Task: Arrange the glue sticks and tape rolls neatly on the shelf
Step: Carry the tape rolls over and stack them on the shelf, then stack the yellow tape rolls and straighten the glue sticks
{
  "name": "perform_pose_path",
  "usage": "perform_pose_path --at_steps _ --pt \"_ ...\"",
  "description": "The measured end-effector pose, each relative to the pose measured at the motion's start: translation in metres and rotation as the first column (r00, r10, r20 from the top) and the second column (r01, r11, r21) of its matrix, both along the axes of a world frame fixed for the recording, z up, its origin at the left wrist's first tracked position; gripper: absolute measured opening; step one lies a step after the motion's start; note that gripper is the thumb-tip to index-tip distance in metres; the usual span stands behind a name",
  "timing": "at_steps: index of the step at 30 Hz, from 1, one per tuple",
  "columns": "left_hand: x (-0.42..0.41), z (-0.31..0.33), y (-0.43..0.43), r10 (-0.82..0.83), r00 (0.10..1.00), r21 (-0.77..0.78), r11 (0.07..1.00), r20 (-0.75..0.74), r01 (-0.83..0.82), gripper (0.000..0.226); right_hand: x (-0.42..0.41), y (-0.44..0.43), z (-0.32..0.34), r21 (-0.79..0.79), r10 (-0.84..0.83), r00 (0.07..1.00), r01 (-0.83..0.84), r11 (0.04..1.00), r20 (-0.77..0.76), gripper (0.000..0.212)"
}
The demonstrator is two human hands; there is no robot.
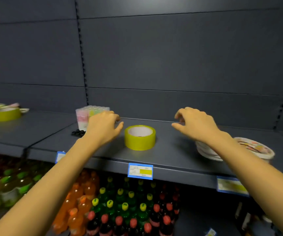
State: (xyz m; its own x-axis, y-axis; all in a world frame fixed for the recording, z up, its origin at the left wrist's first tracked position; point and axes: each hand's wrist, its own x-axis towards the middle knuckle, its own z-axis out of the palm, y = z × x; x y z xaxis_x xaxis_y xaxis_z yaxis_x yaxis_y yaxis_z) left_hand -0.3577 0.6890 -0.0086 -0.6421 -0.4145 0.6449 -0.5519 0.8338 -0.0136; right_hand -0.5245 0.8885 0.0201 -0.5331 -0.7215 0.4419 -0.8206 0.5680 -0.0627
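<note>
Two hands are up over the shelf and one yellow tape roll sits flat between them, hole up, near the middle of the shelf. Left hand hovers at the roll's 10 o'clock, its fingers loosely curled, thumb aimed at the roll but just short of it, nothing held. Right hand hangs at 2 o'clock, well apart from the roll, fingers drooping in a soft claw, thumb stuck out, also gripping nothing. Behind the left hand, at 10 o'clock, stands a wrapped glue pack, and whether the left knuckles brush it, I cannot tell. More yellow rolls lie out at 9 o'clock, far along the shelf, and a stack of plates sits under the right wrist at 4 o'clock. My read is that the step in hand is placing this lone roll. To do it well, take it across the outer wall with thumb and fingers spread wide, keep it flat, and slide or lift it toward the glue pack so the stock forms one tidy line. Watch the right forearm, because it passes low over those plates and could nudge them.
</note>
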Motion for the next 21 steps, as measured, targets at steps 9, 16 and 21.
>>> perform_pose_path --at_steps 9,16,21 --pt "0.152 -0.017 -0.051 0.311 0.95 0.067 0.949 -0.022 -0.309 0.03 0.118 -0.139 -0.012 0.073 0.484 0.874 -0.486 0.871 0.043 0.035" --pt "0.262 -0.022 -0.109 0.45 0.893 0.08 0.89 0.004 -0.448 0.031 0.205 -0.237 -0.021 0.11 0.606 0.791 -0.612 0.783 0.087 0.027" --pt "0.324 -0.022 -0.159 0.454 0.888 0.047 0.888 0.069 -0.458 0.03 0.271 -0.301 -0.024 0.097 0.625 0.767 -0.639 0.763 0.143 0.031"
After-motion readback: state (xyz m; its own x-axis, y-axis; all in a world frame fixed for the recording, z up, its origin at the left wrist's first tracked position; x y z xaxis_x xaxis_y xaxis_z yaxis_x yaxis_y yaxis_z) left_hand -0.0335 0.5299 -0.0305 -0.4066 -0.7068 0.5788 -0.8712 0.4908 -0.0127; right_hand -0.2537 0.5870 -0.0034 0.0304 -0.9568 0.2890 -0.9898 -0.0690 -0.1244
